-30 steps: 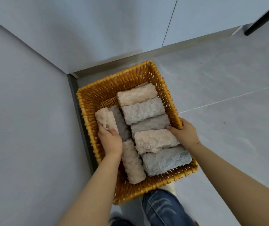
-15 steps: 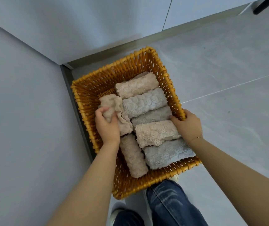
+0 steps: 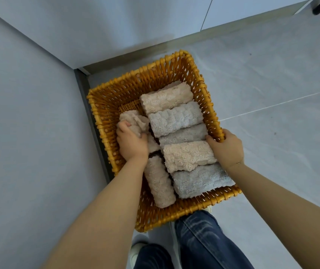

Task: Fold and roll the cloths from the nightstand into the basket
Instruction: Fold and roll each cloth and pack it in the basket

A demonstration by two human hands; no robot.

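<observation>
At the near edge of the view, blue jeans (image 3: 203, 241) and a white shoe (image 3: 135, 251) are seen on the grey tiled floor (image 3: 271, 94). Just beyond them stands the orange wicker basket (image 3: 176, 216), set in the corner formed by a grey wall (image 3: 29, 133) and pale cabinet fronts (image 3: 116, 26).

Along the basket's right side five rolled cloths are packed side by side: a grey roll (image 3: 201, 181) at the near end, then a beige roll (image 3: 188, 156), two more grey ones, and a beige roll (image 3: 166, 97) at the far end. A long beige roll (image 3: 159, 183) lies lengthwise by the near left wall.

The left hand (image 3: 132, 142) is inside the basket on its left side, its fingers curled round a crumpled beige cloth (image 3: 133, 119), which bulges out past the knuckles towards the far wall. The right hand (image 3: 225, 148) grips the right rim, fingers hooked inside and, as far as can be made out, the thumb outside.

Compared with a second ago, the gripped cloth has been lifted from a neat roll lying against the left wall and is now bunched and partly unrolled; the right hand's hold on the rim is unchanged.
</observation>
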